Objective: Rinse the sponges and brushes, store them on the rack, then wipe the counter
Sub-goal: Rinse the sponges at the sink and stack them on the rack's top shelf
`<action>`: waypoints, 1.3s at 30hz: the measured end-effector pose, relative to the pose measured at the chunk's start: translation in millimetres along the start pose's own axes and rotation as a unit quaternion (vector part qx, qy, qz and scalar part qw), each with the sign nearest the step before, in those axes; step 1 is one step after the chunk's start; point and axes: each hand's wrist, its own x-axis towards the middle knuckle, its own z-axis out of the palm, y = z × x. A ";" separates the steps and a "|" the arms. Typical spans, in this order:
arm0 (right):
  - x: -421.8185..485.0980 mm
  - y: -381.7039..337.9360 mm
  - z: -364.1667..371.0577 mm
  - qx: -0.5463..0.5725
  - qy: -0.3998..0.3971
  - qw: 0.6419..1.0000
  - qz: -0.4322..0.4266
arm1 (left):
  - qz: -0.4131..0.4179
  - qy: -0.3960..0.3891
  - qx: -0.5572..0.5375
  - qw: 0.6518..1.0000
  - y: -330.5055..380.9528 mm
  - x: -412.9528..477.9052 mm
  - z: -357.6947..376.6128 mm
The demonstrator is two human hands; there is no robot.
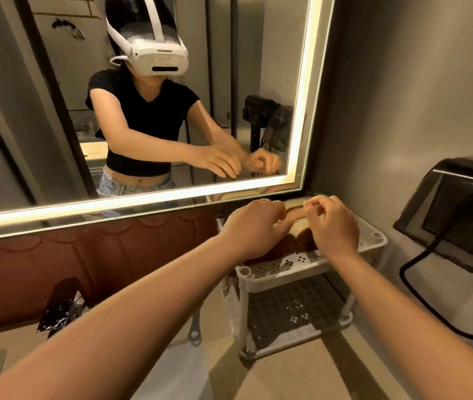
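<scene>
Now, the sponges [297, 243] stand on edge on the rack's [281, 278] top shelf. Your left hand [254, 226] rests straight-fingered against them; your right hand [334, 226] pinches their top edge, fingers curled. Seat them upright, slightly apart to drain, then release gently.

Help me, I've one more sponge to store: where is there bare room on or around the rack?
Top tier: crowded, the left hand and right hand are on the sponges; only its front strip is bare. The lower tier looks bare, as does the counter in front of the rack.
</scene>
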 end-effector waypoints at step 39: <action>-403.5 -399.0 158.0 0.025 -0.611 0.692 -0.383 | -0.541 -0.090 -0.049 0.835 -233.9 -628.1 -125.6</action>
